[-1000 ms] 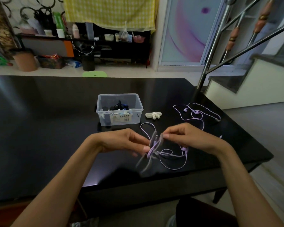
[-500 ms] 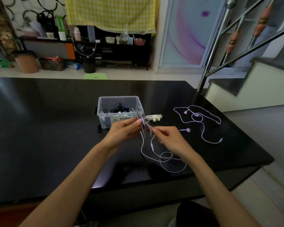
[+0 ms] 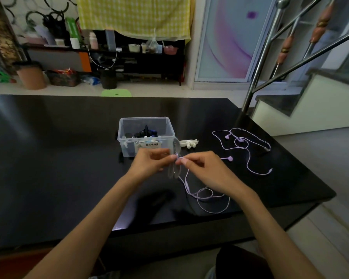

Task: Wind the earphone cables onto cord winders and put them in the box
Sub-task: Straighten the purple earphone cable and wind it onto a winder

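Both hands meet just in front of the clear plastic box [image 3: 146, 128] on the black tabletop [image 3: 54, 158]. The left hand [image 3: 149, 161] has its fingers curled, its grip pinching a blurred, pale cord winder [image 3: 172, 170] that hangs below the fingertips. The right hand [image 3: 205, 168] pinches the lilac earphone cable [image 3: 207, 195] between thumb and forefinger, tip to tip with the left hand's grip. From that pinch the cable drops toward the near edge, past a small inline remote, and lies in loose loops on the tabletop under and just beside the right wrist. One lilac earbud [image 3: 228, 158] of this cable rests on the tabletop just right of the right hand.

A second lilac earphone set [image 3: 248, 146] lies untangled but sprawled further right, well apart from both hands. A white cord winder [image 3: 188, 143] lies just beside the box's right wall. Inside the box sit dark and white items, too jumbled to tell apart.
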